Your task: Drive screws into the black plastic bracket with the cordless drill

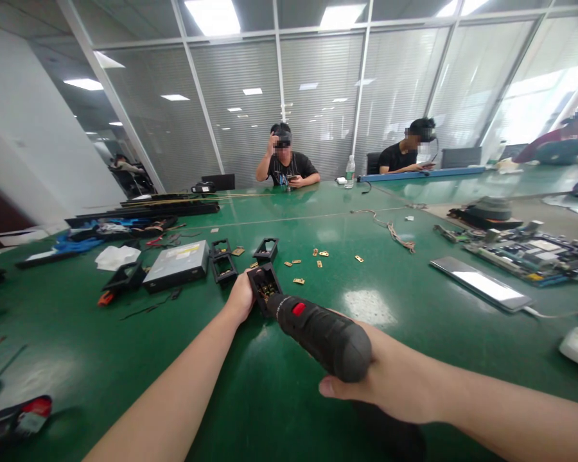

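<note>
Glass partition [236, 102] behind green table [404, 282]

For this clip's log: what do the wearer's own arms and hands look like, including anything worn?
Bare left hand and bare right hand, both ungloved; slim left forearm and right forearm without visible sleeves, watch, bracelet or markings. Some fingers are hidden.

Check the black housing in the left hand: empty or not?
Not empty: gold-coloured pieces show inside the black housing.

the green table [404, 314] carries a metal drive [177, 264] at left, black frames [264, 259], brass pieces [298, 281], and at right a phone [481, 282].
</note>
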Tool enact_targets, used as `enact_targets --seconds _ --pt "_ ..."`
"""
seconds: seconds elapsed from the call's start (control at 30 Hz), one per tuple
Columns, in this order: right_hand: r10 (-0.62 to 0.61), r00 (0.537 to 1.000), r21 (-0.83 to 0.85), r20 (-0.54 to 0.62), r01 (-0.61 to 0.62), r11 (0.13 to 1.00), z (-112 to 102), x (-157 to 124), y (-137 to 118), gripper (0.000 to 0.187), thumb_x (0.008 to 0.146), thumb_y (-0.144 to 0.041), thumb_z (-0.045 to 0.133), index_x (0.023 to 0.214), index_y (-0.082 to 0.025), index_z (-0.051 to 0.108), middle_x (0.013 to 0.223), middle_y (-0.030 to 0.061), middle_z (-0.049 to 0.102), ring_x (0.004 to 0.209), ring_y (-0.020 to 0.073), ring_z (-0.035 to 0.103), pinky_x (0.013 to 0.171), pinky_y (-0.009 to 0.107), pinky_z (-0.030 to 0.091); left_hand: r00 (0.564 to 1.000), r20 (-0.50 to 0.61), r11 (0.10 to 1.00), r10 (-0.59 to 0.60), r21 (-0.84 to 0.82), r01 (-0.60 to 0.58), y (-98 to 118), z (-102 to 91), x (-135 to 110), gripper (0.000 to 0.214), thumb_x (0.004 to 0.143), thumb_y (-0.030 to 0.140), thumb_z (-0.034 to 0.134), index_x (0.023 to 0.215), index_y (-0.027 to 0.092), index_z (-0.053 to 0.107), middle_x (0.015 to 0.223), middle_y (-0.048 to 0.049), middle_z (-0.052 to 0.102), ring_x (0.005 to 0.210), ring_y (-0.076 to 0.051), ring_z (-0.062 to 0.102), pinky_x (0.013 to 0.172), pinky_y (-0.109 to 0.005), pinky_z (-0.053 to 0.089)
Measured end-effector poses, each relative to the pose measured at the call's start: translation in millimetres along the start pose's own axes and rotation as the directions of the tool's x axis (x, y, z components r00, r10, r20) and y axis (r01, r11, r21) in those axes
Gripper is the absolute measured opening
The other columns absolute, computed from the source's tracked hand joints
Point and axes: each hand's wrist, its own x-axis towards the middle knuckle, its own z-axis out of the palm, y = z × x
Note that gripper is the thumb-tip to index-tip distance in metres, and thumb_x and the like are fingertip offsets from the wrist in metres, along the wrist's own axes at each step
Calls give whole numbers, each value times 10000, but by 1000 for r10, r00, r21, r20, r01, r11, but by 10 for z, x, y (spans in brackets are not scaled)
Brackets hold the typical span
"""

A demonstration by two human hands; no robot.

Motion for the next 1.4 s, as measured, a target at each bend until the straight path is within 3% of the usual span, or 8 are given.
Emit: enact_targets --seconds 0.13,0.23,0.47,0.63,0.8,1.0,1.4 --pt "-72 994 -17 -86 71 997 -4 12 50 870 658 -100 745 1478 -180 466 1300 105 649 1125 292 619 1027 449 467 999 42 1000 -26 -6 26 -8 -12 7 257 708 425 706 721 181 627 634 -1 631 627 -202 619 658 -335 511" --pt "-121 987 -37 -103 118 992 -47 72 110 944 629 -51 680 1524 -167 402 1289 115 656 1055 275 647 983 447 496 998 38 999 -41 -7 42 -17 -14 21 263 705 432 697 735 179 632 646 -4 637 625 -201 620 650 -330 507" --pt "-175 983 5 -60 176 984 -100 103 162 861 658 -32 639 1482 -173 432 1065 60 700 963 236 660 879 380 529 998 -12 998 -64 -16 64 -51 4 67 261 695 418 640 763 166 648 655 -9 643 596 -185 600 600 -306 482" --pt "-226 974 -96 -23 223 970 -92 111 135 785 748 -130 717 1466 -195 406 1091 66 683 954 230 651 871 385 524 999 36 999 -24 -35 25 -74 -18 73 211 704 376 672 747 171 650 641 12 631 584 -165 583 593 -285 469" --pt "-207 978 -85 -28 204 975 -98 135 145 758 778 -204 758 1444 -192 398 1016 52 673 909 218 646 846 373 523 1000 17 999 -18 -40 19 -62 -25 57 201 714 368 681 721 175 628 622 32 600 561 -147 563 563 -269 461" --pt "-155 988 -35 4 156 987 -121 149 149 770 778 -106 655 1478 -173 341 841 -12 643 615 134 581 696 328 518 999 -4 999 -39 -31 39 -28 -8 27 211 690 369 690 692 182 592 583 40 566 517 -138 538 518 -252 415" --pt "-129 991 50 43 127 991 -139 153 151 817 768 -54 645 1495 -191 300 849 -16 636 609 119 607 557 251 488 1000 -8 1000 -30 3 30 -67 -39 71 243 689 416 687 727 185 624 624 12 624 592 -185 607 613 -305 482"
